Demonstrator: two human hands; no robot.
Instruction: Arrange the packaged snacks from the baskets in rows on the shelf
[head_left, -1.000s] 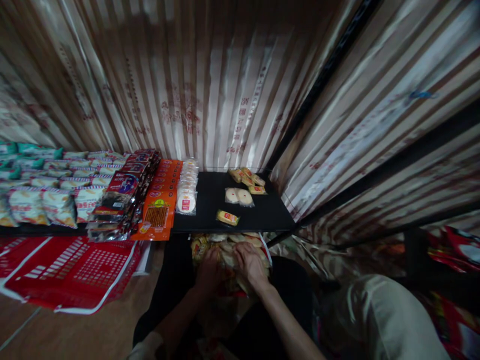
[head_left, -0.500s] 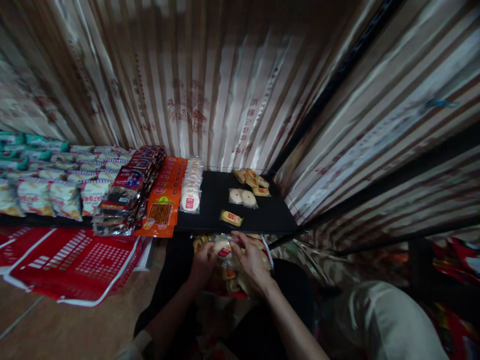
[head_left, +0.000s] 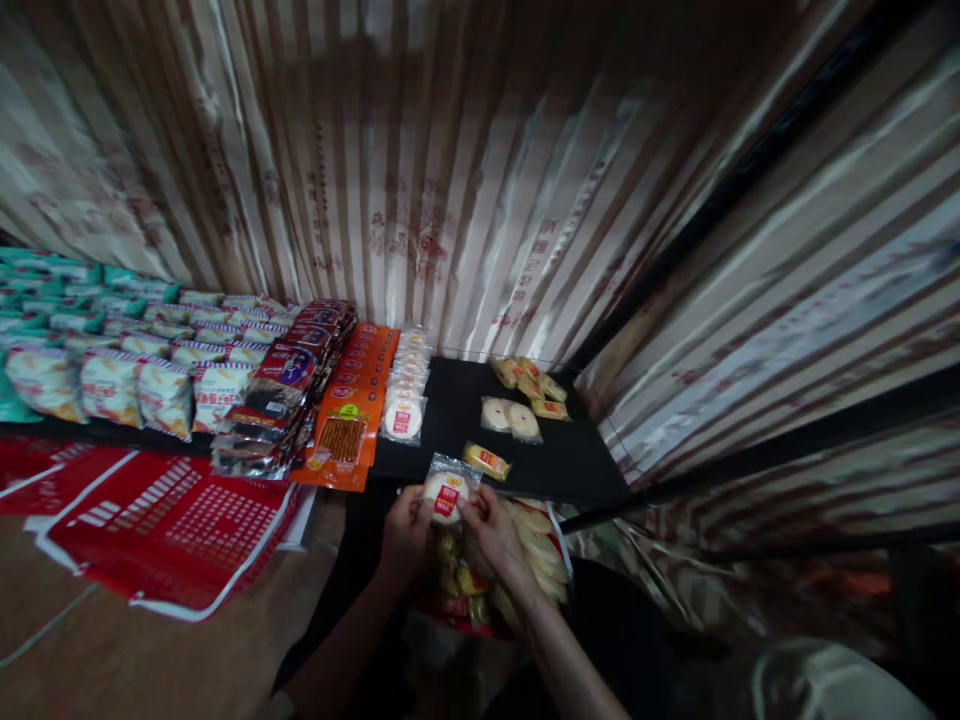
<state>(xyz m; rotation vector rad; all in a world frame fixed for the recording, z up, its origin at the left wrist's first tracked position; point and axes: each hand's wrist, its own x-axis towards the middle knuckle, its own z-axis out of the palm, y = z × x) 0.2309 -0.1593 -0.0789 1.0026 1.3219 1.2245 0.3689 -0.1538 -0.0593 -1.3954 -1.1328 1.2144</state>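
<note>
left hand (head_left: 403, 528) + right hand (head_left: 491, 522) pinch round snack packet (head_left: 448, 494) at opposite sides | packet between hands, basket (head_left: 562, 541) below, shelf (head_left: 452, 402) beyond | probably light, slippery wrapper, crumbly inside; best held by film edges, no squeezing

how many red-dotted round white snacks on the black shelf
2, on the flat black shelf: a round white plastic-wrapped snack and, right of it, a matching snack. More may hide in the row of round white packs.
</note>
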